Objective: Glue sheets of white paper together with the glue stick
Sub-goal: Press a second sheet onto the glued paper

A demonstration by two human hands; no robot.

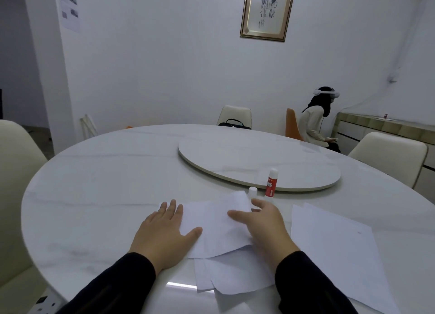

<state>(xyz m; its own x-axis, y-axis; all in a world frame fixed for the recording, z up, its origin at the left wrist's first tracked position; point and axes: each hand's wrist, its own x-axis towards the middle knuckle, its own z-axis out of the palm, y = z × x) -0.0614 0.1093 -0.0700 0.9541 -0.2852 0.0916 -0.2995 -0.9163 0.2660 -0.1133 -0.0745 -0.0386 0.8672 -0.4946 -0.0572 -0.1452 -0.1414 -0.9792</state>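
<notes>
Both hands lie on a loose pile of white paper sheets (pixel 219 229) at the near edge of the round marble counter (pixel 106 184). The left hand (pixel 164 231) rests flat, palm down, on the left edge of the top sheet, its fingers (pixel 173 210) straight and slightly spread, the thumb stretched out to the right across the paper. The right hand (pixel 263 221) rests on the right side of the same pile, its fingers (pixel 235 216) loosely extended and pointing left over the top sheet, the thumb raised toward the far edge; whether it is pinching the sheet's corner I cannot tell. The sheets in the pile overlap at skewed angles, with lower ones poking out toward the person.

A second stack of white paper (pixel 334 247) lies just to the right, apart from the pile. The glue stick (pixel 270 183), red-labelled with a white top, stands upright just beyond the right hand, close to the rim of the lazy Susan (pixel 259 158). Its white cap (pixel 252 192) stands beside it, to the left, near the far corner of the top sheet.

Pale chairs (pixel 234 115) ring the counter. Another person wearing a headset (pixel 317 120) sits by the far wall, under a framed calligraphy piece (pixel 267 11).
</notes>
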